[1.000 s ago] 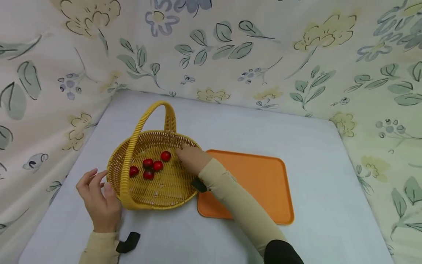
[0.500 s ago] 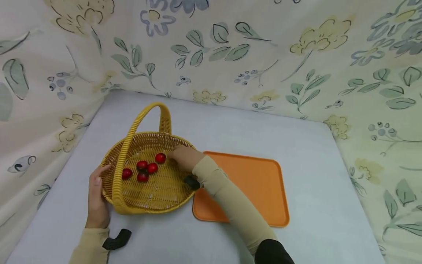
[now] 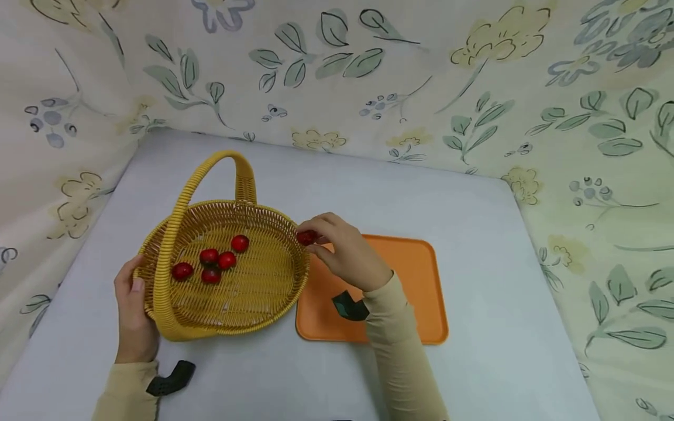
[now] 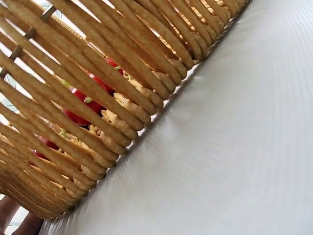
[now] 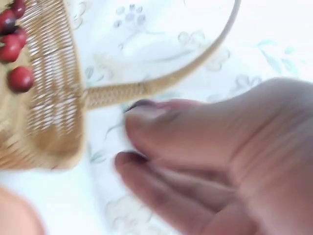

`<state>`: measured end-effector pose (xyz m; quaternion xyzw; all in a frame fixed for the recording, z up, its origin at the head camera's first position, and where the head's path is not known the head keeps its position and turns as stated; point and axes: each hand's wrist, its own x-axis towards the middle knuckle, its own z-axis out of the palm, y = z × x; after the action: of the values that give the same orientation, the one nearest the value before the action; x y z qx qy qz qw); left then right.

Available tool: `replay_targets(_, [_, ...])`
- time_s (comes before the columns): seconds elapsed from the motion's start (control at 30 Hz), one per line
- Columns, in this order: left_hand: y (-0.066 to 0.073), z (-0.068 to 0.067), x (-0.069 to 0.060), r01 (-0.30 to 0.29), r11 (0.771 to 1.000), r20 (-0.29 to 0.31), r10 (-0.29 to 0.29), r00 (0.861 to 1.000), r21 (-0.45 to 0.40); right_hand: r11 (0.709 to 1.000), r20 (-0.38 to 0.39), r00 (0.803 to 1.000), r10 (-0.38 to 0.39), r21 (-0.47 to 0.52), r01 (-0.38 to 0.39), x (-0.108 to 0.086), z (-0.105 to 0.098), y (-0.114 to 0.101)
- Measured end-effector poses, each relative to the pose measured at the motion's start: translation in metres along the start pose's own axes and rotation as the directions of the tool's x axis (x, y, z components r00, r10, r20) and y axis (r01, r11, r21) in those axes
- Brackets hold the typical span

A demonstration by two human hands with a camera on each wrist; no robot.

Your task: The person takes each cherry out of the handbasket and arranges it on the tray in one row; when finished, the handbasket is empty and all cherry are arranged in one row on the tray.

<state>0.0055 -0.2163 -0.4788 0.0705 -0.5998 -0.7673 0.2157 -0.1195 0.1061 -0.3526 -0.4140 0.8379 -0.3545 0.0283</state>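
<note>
A yellow wicker basket (image 3: 263, 318) with a tall arched handle holds several small, round, dark red fruits (image 3: 240, 243). My left hand (image 3: 134, 318) holds the basket's left side, fingers and thumb at its rim; in the left wrist view fingers (image 4: 27, 226) show beside the basket's wall. My right hand (image 3: 347, 251) is just past the basket's right rim, above an orange tray (image 3: 416, 292). Between its thumb and fingers it pinches one small red fruit (image 3: 306, 237). In the right wrist view the hand is blurred and mostly covers that fruit.
The orange tray lies right of the basket, its near-left edge close to the basket's rim. White cloth (image 3: 489, 280) covers the table around both. Flower-patterned fabric (image 3: 368, 88) hangs behind and at the sides. The basket's handle (image 3: 179, 216) arches high over its left part.
My right hand has come up out of the basket and moved right over the tray, pinching a red fruit. My left hand has come to the basket's left rim. The head view has shifted slightly.
</note>
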Motion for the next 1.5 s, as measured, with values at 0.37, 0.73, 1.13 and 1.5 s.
replay_targets(0.37, [0.000,-0.002,0.009,-0.025,0.998,-0.005,0.024,1.000,-0.050,0.948,-0.236,0.919,0.315,0.120,-0.294,-0.033,0.034,0.032])
replay_targets(0.73, [-0.003,-0.007,0.003,0.014,0.999,0.002,-0.014,1.000,-0.045,0.901,-0.123,0.896,0.427,-0.024,-0.433,-0.029,0.074,0.057])
replay_targets(1.13, [-0.001,-0.004,0.004,0.008,1.000,0.006,-0.008,1.000,-0.015,0.903,-0.103,0.912,0.397,-0.137,-0.408,-0.030,0.075,0.060])
replay_targets(1.5, [-0.001,-0.005,0.003,-0.001,0.999,0.003,0.001,1.000,-0.046,0.899,-0.101,0.913,0.396,-0.161,-0.408,-0.027,0.051,0.041])
